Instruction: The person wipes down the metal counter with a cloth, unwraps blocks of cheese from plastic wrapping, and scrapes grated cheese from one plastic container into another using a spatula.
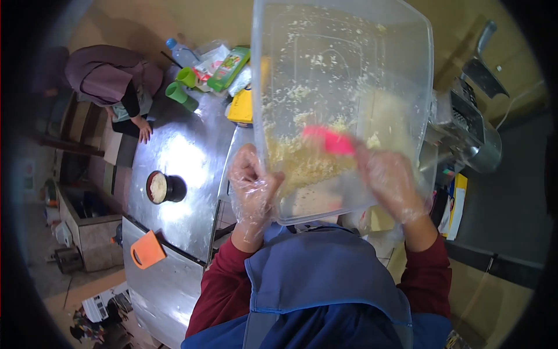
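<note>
A large clear plastic container (343, 29) is tilted up in front of me, with pale yellow crumbs or shreds (308, 166) heaped low inside and flecks stuck to its base. My left hand (253, 180), in a clear plastic glove, is closed on the container's left rim. Inside the container, my right hand (392, 180), gloved the same way, grips a pink scraper (330, 140) just above the heap. Motion blurs the scraper and right hand, and the scraper's handle is mostly hidden by the fingers.
A steel table (200, 134) at left bears a dark bowl (157, 188) of white food, green cups (181, 96), packets and a blue-capped bottle (182, 53). An orange board (147, 250) lies nearer. Another person (116, 78) leans at the table's far side. A metal grating machine (465, 119) stands right.
</note>
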Demonstrator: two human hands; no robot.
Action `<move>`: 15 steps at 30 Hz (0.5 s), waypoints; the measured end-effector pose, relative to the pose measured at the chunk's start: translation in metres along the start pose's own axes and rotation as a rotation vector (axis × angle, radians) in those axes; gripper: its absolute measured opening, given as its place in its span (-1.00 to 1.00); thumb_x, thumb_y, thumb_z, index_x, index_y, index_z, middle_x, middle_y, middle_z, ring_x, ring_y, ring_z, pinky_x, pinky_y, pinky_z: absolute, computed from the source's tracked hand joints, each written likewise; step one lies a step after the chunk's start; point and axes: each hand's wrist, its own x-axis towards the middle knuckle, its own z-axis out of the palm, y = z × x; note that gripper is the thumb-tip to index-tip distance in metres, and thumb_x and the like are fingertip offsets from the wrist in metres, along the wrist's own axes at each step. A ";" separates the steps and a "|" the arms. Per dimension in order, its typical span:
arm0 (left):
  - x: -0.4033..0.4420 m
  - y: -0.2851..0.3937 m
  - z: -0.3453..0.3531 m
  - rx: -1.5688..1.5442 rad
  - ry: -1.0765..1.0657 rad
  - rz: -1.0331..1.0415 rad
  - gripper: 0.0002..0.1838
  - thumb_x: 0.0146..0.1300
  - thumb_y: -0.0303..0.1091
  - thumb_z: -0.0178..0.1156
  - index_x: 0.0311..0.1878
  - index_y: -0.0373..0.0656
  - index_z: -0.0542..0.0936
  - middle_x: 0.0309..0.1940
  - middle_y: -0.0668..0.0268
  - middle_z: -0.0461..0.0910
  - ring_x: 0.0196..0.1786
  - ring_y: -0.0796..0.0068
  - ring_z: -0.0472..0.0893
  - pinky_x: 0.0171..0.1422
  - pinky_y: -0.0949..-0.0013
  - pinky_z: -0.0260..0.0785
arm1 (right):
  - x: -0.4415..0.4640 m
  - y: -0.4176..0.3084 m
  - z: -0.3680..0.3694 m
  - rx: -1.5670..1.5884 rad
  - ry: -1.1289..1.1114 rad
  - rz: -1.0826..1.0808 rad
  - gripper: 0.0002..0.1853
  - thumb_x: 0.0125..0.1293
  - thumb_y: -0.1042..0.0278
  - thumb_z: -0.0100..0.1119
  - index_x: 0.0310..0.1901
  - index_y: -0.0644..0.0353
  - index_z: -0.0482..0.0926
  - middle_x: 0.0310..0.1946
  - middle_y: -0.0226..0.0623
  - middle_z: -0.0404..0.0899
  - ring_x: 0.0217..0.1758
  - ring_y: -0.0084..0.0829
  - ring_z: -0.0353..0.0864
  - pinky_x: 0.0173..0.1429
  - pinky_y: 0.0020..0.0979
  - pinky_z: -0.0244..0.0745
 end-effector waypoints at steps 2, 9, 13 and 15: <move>0.003 0.008 0.004 0.022 -0.031 -0.051 -0.68 -0.16 -0.58 0.18 -0.57 -0.08 0.19 -0.53 0.53 0.19 -0.46 0.74 0.18 -0.39 0.56 0.01 | 0.004 -0.010 -0.005 0.055 -0.076 -0.144 -0.53 0.29 0.34 0.07 0.26 0.01 0.42 -0.71 -0.14 0.40 -0.67 -0.14 0.45 -0.53 -0.17 0.35; 0.002 -0.015 -0.017 0.076 -0.040 0.096 -0.61 -0.14 -0.37 0.38 -0.48 -0.05 0.27 -0.51 0.48 0.26 -0.44 0.65 0.24 -0.34 0.54 0.05 | 0.016 -0.023 0.014 0.462 0.042 -0.160 -0.54 0.33 0.32 0.01 0.26 0.18 0.41 -0.57 -0.26 0.51 -0.54 -0.38 0.51 -0.48 -0.30 0.39; 0.006 0.018 -0.006 0.028 0.057 0.020 -0.60 -0.13 -0.36 0.37 -0.59 -0.05 0.23 -0.54 0.50 0.23 -0.46 0.67 0.21 -0.36 0.53 0.03 | 0.014 -0.013 -0.018 0.526 -0.066 -0.023 -0.62 0.34 0.40 0.05 0.18 0.08 0.50 -0.64 -0.07 0.41 -0.66 -0.18 0.41 -0.55 -0.22 0.28; 0.006 0.018 -0.011 0.073 0.037 0.062 -0.61 -0.14 -0.36 0.36 -0.59 -0.05 0.23 -0.54 0.50 0.23 -0.46 0.67 0.21 -0.36 0.53 0.03 | 0.031 0.016 -0.048 0.231 0.269 -0.075 -0.57 0.36 0.37 0.01 0.26 0.06 0.41 -0.60 -0.06 0.47 -0.60 -0.15 0.49 -0.52 -0.21 0.34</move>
